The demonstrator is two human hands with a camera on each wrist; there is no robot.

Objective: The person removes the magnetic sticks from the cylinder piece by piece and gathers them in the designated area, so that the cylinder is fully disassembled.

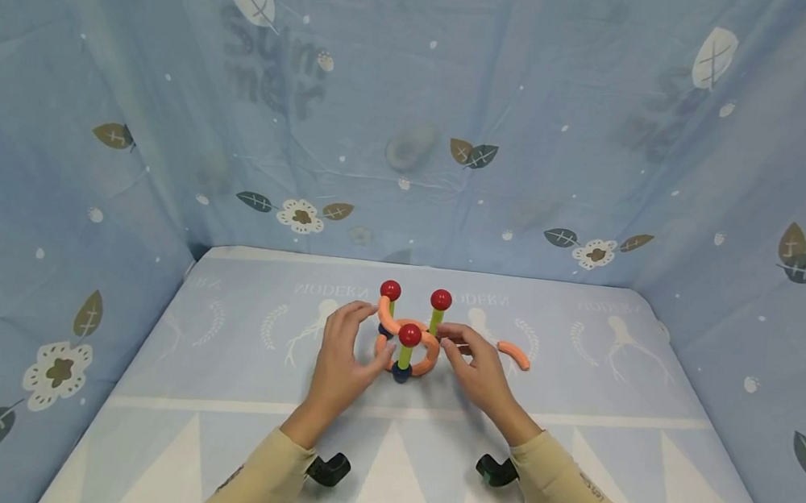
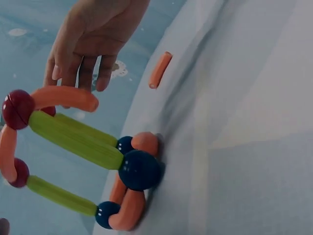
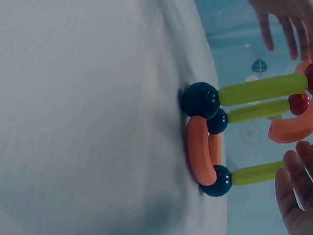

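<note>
On the table stands a small frame of magnetic balls and rods. Red balls (image 1: 409,335) top its green rods (image 2: 76,139), and dark blue balls (image 2: 140,169) sit at the base. Curved orange rods (image 3: 199,149) link the base balls. Up top, one curved orange rod (image 1: 386,315) joins two red balls; another curved rod (image 2: 66,97) reaches out from a red ball with one end free. My left hand (image 1: 346,359) is at the frame's left, fingers extended. My right hand (image 1: 477,368) is at its right, fingers loosely bent and gripping nothing; contact is unclear.
A loose curved orange rod (image 1: 514,355) lies on the table right of the frame, beyond my right hand. Black angled pieces (image 1: 328,469) show beside both sleeves. Patterned blue cloth (image 1: 415,123) hangs behind the table and at both sides.
</note>
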